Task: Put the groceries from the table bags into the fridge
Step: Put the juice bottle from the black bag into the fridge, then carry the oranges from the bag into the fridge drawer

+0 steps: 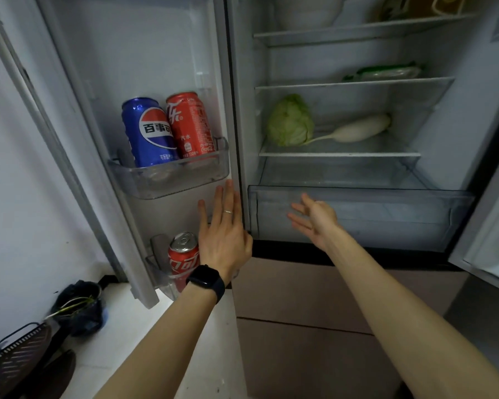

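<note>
The fridge stands open in front of me. My left hand, with a ring and a black watch, is spread flat against the inner side of the left door, just under the door bin. That bin holds a blue Pepsi can and a red Coke can. A second red Coke can stands in the lower door bin, beside my left wrist. My right hand hovers with fingers apart in front of the clear crisper drawer. On the shelf above lie a cabbage and a white radish.
A green packet lies on the upper shelf and a white bowl stands on the top one. The right fridge door hangs open at the right. On the floor at the left are a dark pot with stalks and a metal rack.
</note>
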### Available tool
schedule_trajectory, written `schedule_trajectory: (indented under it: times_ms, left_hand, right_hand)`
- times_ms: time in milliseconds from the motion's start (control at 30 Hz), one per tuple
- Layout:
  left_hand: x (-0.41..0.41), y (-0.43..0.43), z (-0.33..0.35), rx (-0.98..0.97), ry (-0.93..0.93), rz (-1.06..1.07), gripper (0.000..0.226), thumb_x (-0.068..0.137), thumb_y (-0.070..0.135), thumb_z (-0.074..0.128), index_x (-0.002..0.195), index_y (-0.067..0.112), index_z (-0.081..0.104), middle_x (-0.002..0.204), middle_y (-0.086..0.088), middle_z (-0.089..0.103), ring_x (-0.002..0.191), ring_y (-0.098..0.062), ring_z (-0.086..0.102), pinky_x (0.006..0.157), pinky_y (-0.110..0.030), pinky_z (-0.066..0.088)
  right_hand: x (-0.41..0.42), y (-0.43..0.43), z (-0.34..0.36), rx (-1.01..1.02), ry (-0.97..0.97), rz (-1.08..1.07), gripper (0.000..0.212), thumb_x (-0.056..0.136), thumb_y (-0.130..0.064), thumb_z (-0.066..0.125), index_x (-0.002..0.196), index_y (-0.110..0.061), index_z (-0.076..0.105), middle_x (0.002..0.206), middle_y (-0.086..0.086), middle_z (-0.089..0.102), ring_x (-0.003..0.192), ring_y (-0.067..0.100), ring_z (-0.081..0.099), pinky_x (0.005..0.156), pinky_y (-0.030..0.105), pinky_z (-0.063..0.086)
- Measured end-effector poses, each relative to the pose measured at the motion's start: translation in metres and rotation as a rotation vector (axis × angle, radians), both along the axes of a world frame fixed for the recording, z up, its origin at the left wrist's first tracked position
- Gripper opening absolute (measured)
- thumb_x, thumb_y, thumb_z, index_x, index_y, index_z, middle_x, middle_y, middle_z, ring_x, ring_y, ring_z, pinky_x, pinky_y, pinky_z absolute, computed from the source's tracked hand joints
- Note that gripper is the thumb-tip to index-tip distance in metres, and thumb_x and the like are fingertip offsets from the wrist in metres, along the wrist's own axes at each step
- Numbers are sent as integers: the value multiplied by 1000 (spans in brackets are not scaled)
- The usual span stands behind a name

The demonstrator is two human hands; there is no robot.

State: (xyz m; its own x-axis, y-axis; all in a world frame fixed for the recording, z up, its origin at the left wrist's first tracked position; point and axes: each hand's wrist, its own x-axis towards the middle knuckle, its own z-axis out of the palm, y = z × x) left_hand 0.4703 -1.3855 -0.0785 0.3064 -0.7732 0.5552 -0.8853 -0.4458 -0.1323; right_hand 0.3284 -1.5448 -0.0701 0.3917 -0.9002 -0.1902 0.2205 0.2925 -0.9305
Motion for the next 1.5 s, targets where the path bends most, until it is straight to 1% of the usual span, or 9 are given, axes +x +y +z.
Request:
schedule_trajectory:
  times_ms: [133,267,367,600,700,867,1033,1200,1500]
  left_hand:
    - [-3,5,3,-11,15,-59,82,85,36,61,156,6,31,167,-17,6,154,-38,2,120,-61,3]
    - [-16,25,-4,-62,-25,-171,73,84,37,64,151,16,43,165,-15,20,153,-34,14,119,-59,10]
    - [-32,56,-25,-73,31,-199,67,87,38,61,149,20,45,165,-12,21,154,-30,14,121,-57,7]
    - [-64,164,-100,19,310,0,61,84,38,59,144,26,51,157,-9,41,147,-31,34,119,-56,21]
    - [-79,223,-133,94,476,159,60,89,39,49,148,31,45,159,-5,38,149,-29,30,119,-53,25]
    - [-106,334,-172,136,692,439,57,96,40,46,152,34,36,161,0,34,151,-27,21,122,-40,19]
    - [-126,461,-186,67,778,737,54,97,40,46,151,37,39,159,3,38,150,-22,25,122,-39,20]
    - [-140,599,-181,-29,783,998,51,98,40,45,149,36,42,157,4,41,147,-20,29,121,-40,24]
    - [-139,852,-156,-186,719,1304,50,97,33,48,147,31,45,155,0,42,146,-23,31,118,-42,29]
  right_hand:
    - [-28,35,-6,-238,296,-5,3,98,-30,60,98,-27,61,114,3,71,90,19,68,77,34,54]
    - [-63,82,-17,-666,460,-27,9,95,-33,65,101,-34,70,104,-19,70,101,-1,63,91,26,51]
    - [-85,120,-30,-866,577,4,19,97,-36,59,113,-34,70,115,-23,66,112,-2,55,95,25,44]
    - [-99,188,-98,-1062,709,216,23,96,-38,57,115,-33,70,120,-20,62,119,7,53,102,23,33]
    - [-97,225,-128,-1098,737,381,31,95,-44,51,116,-33,71,124,-16,64,123,10,51,104,21,30]
    - [-80,307,-159,-1199,698,640,32,93,-39,53,114,-27,73,123,-7,68,124,20,53,109,26,32]
    - [-44,408,-175,-1290,630,956,35,97,-45,47,124,-33,67,136,-10,61,137,20,42,114,32,31]
    - [1,535,-163,-1467,497,1188,37,102,-46,43,133,-36,60,144,-13,54,145,14,30,118,31,24]
    - [70,797,-141,-1627,198,1394,37,102,-44,43,135,-35,59,144,-12,55,143,16,34,118,33,25]
